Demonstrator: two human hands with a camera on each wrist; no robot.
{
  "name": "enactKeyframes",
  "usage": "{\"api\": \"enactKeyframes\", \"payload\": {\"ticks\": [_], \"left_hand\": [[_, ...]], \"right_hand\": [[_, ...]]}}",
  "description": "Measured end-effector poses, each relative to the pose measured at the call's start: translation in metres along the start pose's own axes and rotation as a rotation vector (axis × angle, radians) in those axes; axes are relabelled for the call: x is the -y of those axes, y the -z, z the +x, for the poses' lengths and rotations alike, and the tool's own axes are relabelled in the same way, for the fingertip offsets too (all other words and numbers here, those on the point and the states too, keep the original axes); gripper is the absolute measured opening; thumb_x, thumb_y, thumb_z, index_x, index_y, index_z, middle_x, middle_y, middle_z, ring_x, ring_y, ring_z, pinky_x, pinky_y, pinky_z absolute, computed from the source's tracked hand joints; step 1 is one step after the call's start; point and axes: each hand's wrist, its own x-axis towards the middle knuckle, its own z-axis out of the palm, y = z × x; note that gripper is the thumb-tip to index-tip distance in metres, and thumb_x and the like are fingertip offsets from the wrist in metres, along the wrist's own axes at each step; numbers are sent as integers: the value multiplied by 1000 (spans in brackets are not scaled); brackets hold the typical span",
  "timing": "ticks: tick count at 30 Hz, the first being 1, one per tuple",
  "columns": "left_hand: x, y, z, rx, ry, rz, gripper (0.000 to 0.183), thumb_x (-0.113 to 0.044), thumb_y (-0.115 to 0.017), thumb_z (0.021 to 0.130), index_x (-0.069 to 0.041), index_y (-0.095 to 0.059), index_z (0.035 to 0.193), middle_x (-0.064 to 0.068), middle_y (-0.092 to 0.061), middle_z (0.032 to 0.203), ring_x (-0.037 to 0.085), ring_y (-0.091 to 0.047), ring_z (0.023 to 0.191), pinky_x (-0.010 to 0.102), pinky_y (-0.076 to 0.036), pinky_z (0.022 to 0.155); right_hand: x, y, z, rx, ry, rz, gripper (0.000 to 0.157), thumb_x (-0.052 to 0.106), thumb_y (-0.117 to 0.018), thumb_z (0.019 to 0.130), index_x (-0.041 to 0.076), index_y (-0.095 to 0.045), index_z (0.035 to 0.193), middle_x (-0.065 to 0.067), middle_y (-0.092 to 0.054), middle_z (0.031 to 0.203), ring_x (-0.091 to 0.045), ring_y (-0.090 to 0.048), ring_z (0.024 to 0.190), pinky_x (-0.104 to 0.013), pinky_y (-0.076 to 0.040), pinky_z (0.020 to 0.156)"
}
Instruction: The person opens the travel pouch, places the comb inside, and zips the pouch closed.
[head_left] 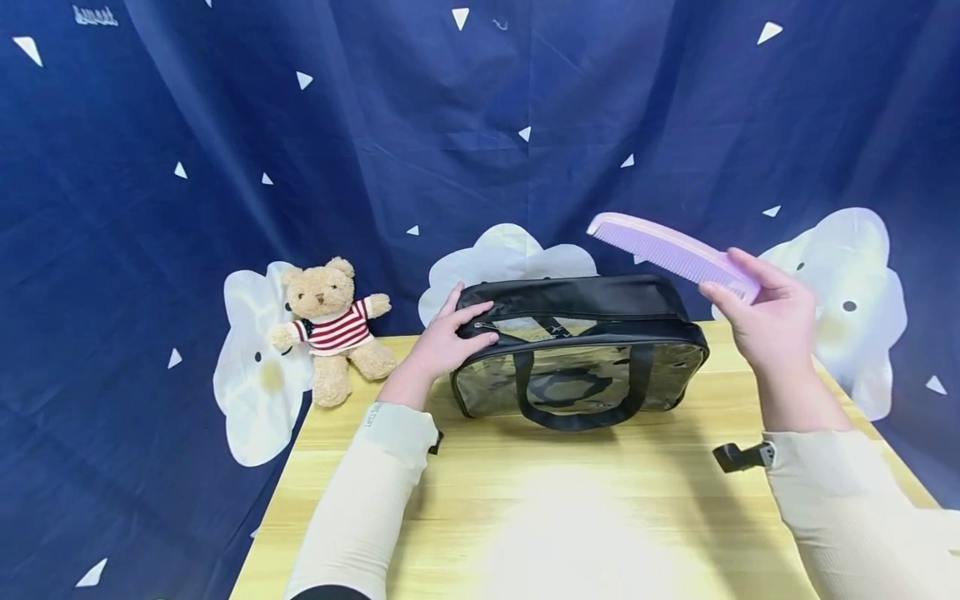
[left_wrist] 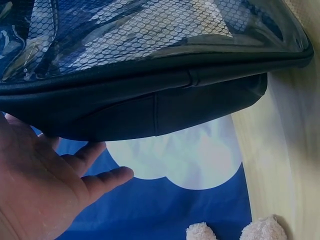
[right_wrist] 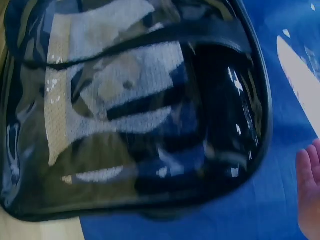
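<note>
Right hand [head_left: 780, 321] pinches a lilac comb [head_left: 671, 248] by one end, thumb on one side, fingers on the other, clamped on it. Comb is smooth, looks like plastic, gently curved back, row of fine teeth facing down, small printed label near the grip. It's up in the air above the right end of the bag [head_left: 570, 296], apart from it.

Left hand [head_left: 442, 342] rests on the bag's left end; fingers apart, fairly straight, spread over the corner by the zip pull. Bag: boxy, rounded corners, smooth black panels and piping, clear shiny plastic sides, honeycomb mesh showing through in the left wrist view. Black strap handle [head_left: 577, 421] loops down the front.

Bag stands on a pale wood-grain table [head_left: 480, 475]. Fuzzy beige teddy bear [head_left: 326, 333] sits left of the bag, red-and-white striped knit top, leaning near the navy curtain [head_left: 420, 108]. Curtain is cloth, soft folds, white triangles and puffy clouds. Both sleeves [head_left: 360, 500] off-white, right one finely ribbed.
</note>
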Motion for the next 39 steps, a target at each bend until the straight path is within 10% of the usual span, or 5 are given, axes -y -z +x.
{"api": "enactKeyframes", "payload": {"ticks": [14, 27, 39], "left_hand": [[0, -3, 2, -9, -8, -2, 62, -44, -73, 100, -28, -55, 157, -7, -1, 178, 34, -10, 162, 59, -24, 125], [1, -2, 1, -18, -5, 14, 61, -45, -72, 100, -28, -56, 156, -6, -3, 178, 35, -14, 161, 58, -25, 124], [3, -3, -1, -18, 0, -2, 61, -46, -72, 101, -29, -55, 157, -9, -1, 178, 34, -10, 162, 60, -24, 124]], "right_hand": [[-19, -40, -3, 406, 8, -316, 51, -20, -80, 79, -10, -71, 128, 12, -76, 112, 0, -71, 87, -13, -56, 73], [-21, -51, -1, 526, -43, -478, 50, -10, -84, 82, -10, -70, 131, -7, -73, 114, 1, -66, 77, -13, -55, 67], [-22, -52, -3, 567, 47, -604, 60, -4, -82, 87, -5, -61, 143, -23, -62, 141, -25, -60, 121, -21, -47, 97]]}}
